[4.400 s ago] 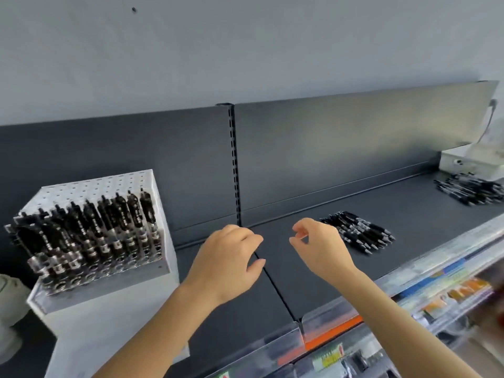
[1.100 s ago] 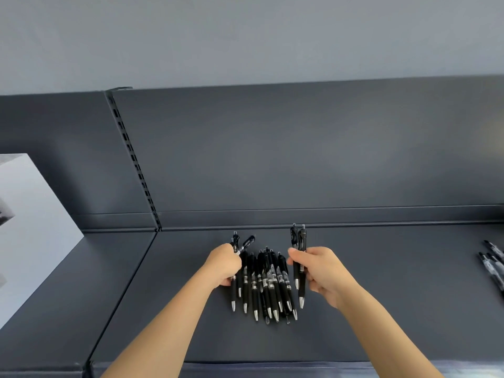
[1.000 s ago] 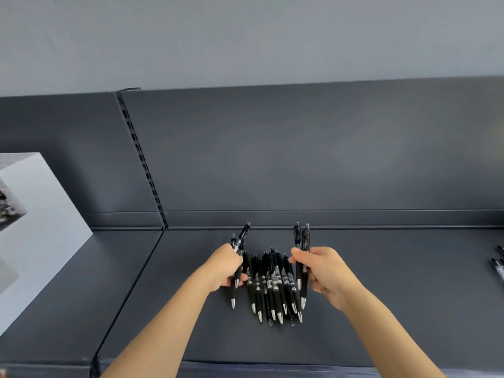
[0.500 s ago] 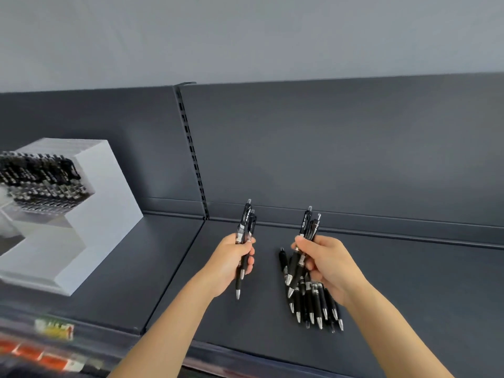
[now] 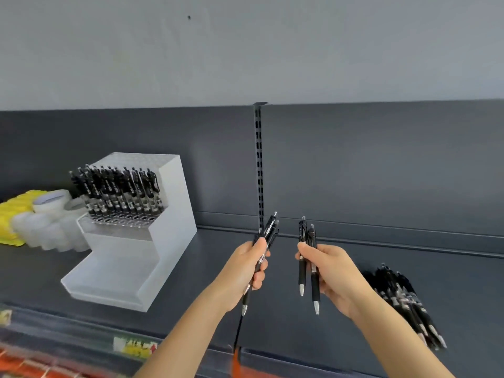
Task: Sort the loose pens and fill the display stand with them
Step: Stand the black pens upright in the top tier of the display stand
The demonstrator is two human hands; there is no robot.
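Note:
The white stepped display stand [image 5: 163, 241] sits on the dark shelf at the left, its upper tier packed with several black pens [image 5: 117, 192]. My left hand [image 5: 245, 268] is shut on a small bunch of black pens [image 5: 268, 231], tips pointing down, above the shelf's middle seam. My right hand [image 5: 332, 271] grips two black pens [image 5: 308, 268], also tips down, just to the right of the left hand. A loose pile of black pens [image 5: 403, 301] lies on the shelf to the right of my right forearm.
The dark shelf [image 5: 300, 317] has a slotted upright [image 5: 258, 165] in its back panel. White tape rolls [image 5: 49, 214] and a yellow pack [image 5: 13, 214] stand left of the stand. Price labels [image 5: 133, 347] line the shelf's front edge.
Both hands lifted pens off the loose pile and carried them left; the view swung left, so the stand is now in full view and the pile lies at the right.

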